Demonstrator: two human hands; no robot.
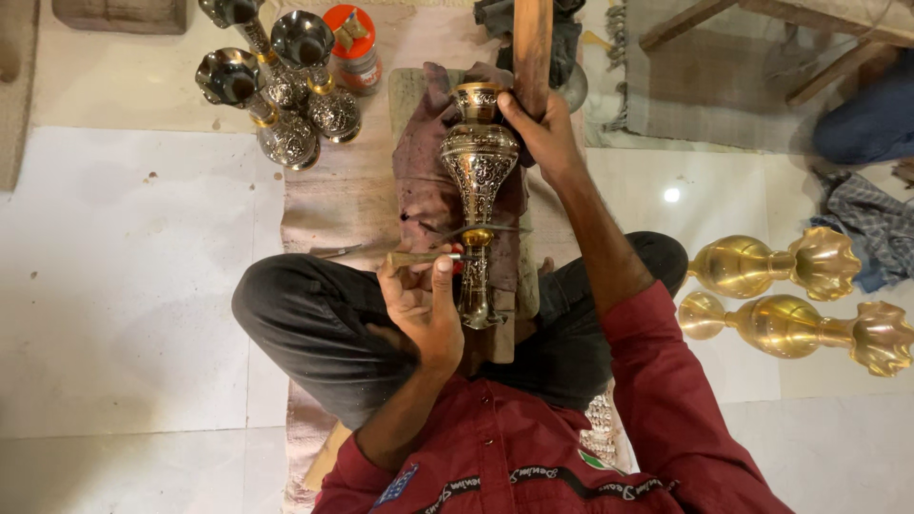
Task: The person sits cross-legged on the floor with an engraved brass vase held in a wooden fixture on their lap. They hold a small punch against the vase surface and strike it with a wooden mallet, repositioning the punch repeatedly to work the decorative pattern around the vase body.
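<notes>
The white tiled floor point(124, 286) filled most of the view, and the person sat cross-legged on it at the middle, dark trousers below a red shirt. A pale worn mat point(333, 190) ran under them from six o'clock up toward twelve. At one o'clock a grey woven rug point(705, 95) lay under wooden furniture legs.

On a purple-stained cloth point(424, 181) over a wooden block point(405, 86), at the centre of the view, an engraved brass vase point(478, 181) lay lengthwise, its mouth toward twelve o'clock and its slim stem toward six. At three o'clock two plain golden vases point(790, 295) lay on their sides on the floor, one just beside the other, flared mouths pointing to three. At eleven o'clock three dark engraved vases point(286, 95) stood upright in a tight cluster, with a red-lidded jar point(354, 43) just beside them toward twelve.

The right hand point(545, 133) was closed around a wooden mallet handle point(531, 48) that rose toward twelve o'clock, the hand touching the vase's bulb from its three o'clock side. The left hand point(424, 295), at the nine o'clock side of the stem, was clamped on a thin metal chisel point(424, 257), pinched between thumb and fingers, its tip set against the golden band of the stem. A small metal tool point(335, 251) lay loose on the mat at nine o'clock of that hand.
</notes>
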